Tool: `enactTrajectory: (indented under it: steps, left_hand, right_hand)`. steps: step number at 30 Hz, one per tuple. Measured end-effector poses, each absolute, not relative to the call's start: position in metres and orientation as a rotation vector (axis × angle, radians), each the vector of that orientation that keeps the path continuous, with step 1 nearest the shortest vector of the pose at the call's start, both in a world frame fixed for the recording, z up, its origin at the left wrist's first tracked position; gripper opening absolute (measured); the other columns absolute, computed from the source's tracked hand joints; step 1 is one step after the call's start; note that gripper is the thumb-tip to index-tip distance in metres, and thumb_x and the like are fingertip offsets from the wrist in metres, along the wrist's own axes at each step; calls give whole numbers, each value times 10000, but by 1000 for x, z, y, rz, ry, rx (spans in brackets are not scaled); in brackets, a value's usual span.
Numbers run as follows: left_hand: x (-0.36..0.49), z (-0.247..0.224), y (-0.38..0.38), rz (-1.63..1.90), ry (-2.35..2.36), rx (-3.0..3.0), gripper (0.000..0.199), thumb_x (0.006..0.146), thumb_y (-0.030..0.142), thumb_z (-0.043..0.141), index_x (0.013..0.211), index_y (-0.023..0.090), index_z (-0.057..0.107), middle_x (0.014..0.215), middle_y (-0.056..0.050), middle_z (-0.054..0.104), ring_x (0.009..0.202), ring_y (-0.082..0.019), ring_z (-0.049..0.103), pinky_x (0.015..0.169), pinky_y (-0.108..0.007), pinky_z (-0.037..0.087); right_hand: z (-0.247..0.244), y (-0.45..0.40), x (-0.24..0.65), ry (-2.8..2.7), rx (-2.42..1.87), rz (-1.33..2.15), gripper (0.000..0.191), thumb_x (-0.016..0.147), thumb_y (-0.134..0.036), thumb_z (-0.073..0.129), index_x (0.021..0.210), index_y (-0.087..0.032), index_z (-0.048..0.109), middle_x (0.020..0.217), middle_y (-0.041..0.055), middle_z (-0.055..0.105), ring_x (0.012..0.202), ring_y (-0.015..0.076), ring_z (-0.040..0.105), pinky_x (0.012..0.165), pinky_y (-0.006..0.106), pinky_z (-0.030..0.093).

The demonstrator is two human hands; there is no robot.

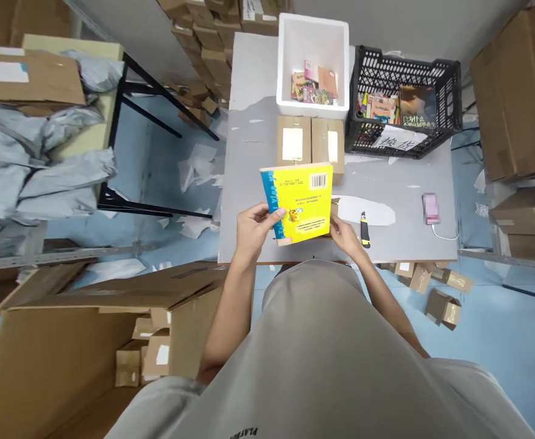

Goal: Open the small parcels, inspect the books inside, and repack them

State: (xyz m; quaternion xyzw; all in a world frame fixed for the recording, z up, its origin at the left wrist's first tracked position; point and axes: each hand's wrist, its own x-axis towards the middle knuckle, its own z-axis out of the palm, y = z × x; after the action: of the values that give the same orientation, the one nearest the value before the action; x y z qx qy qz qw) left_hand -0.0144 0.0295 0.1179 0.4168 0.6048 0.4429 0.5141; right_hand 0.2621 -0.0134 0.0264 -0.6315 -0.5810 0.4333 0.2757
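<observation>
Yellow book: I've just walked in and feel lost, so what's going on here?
The person's left hand holds a yellow book with a blue edge, barcode side showing; the right hand is by its lower right corner. Farther back stand a white foam box and a black plastic crate, both containing books. A black-and-yellow utility knife lies to the right.

Upper ctr: box (pixel 313 110) – white foam, matt, smooth-looking; crate (pixel 402 137) at upper R – black plastic, openwork. Cartons (pixel 294 141) in ctr: plain brown cardboard, matt. Book cover (pixel 311 198): yellow, smooth paper/card w/ slight sheen. Mailers (pixel 66 183) at L edge: grey plastic film, crinkled. Shirt (pixel 322 341), lower ctr: matt grey cloth.
</observation>
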Motion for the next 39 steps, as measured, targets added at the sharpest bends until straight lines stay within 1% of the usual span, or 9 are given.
enactTrajectory:
  steps: [6, 11, 16, 19, 22, 26, 32, 36, 39]
  left_hand:
    - [-28, 100, 28, 1044, 1364, 737, 577, 606, 683, 1060, 880, 221, 849, 918, -66, 858, 769, -231, 755, 599, -300, 518]
    - [-41, 79, 19, 972, 1280, 521, 709, 483, 717, 1100, 904, 202, 854, 971, -102, 882, 860, -282, 825, 679, -332, 626]
    - [-60, 81, 19, 949, 1188, 504, 746, 469, 734, 1118, 924, 200, 863, 1044, -130, 895, 948, -328, 855, 838, -414, 705]
    - [-73, 85, 23, 966, 1145, 581, 749, 491, 752, 1111, 950, 213, 867, 1063, -124, 893, 1015, -350, 854, 918, -461, 717]
    - [-87, 86, 29, 990, 1143, 730, 727, 549, 779, 1087, 962, 220, 874, 1066, -111, 883, 1051, -355, 842, 931, -489, 719]
    - [-109, 87, 39, 1017, 1055, 1098, 553, 711, 763, 1026, 923, 271, 890, 1114, -98, 853, 1222, -367, 804, 1095, -564, 679]
    - [-132, 93, 46, 868, 953, 1663, 229, 974, 555, 898, 974, 327, 915, 1790, -23, 549, 1757, -376, 386, 1377, -630, 472]
    - [-135, 84, 36, 866, 1006, 1639, 366, 1035, 625, 803, 1243, 334, 881, 1896, -42, 395, 1760, -404, 382, 1342, -605, 515]
    - [-128, 69, 24, 911, 1096, 1332, 698, 1025, 778, 736, 1557, 327, 705, 1766, -158, 572, 1566, -364, 637, 1186, -489, 635]
  right_hand:
    - [56, -5, 243, -1016, -1516, 1421, 925, 1008, -1006, 431, 1319, -240, 847, 1203, 153, 881, 1122, 325, 848, 1053, 510, 695]
    - [66, -10, 225, -1049, -1546, 1358, 821, 822, -849, 888, 1382, -253, 812, 1209, 121, 860, 1091, 294, 805, 1038, 492, 696]
    - [62, -13, 199, -1062, -1591, 1344, 814, 793, -809, 898, 1369, -241, 806, 1350, 157, 827, 1077, 274, 772, 955, 450, 698]
    - [67, -13, 183, -1057, -1589, 1328, 752, 803, -770, 902, 1339, -249, 821, 1275, 122, 843, 951, 230, 732, 879, 404, 676]
    - [80, -14, 172, -1042, -1598, 1229, 642, 814, -714, 911, 1263, -264, 828, 1195, 87, 839, 906, 217, 699, 834, 381, 649]
    - [100, -19, 162, -1098, -1604, 1105, 570, 824, -739, 891, 1148, -284, 776, 1216, 90, 817, 1078, 291, 753, 916, 417, 651]
    - [112, -33, 148, -903, -1612, 1249, 745, 868, -918, 704, 1309, -318, 677, 1337, 121, 830, 1156, 387, 825, 851, 489, 694]
    - [110, -45, 137, -879, -1636, 1282, 791, 884, -927, 710, 1395, -328, 637, 1346, 122, 835, 1189, 393, 832, 866, 522, 717]
    - [111, -52, 129, -945, -1629, 1213, 844, 871, -943, 749, 1441, -338, 601, 1414, 140, 809, 1270, 384, 812, 931, 529, 727]
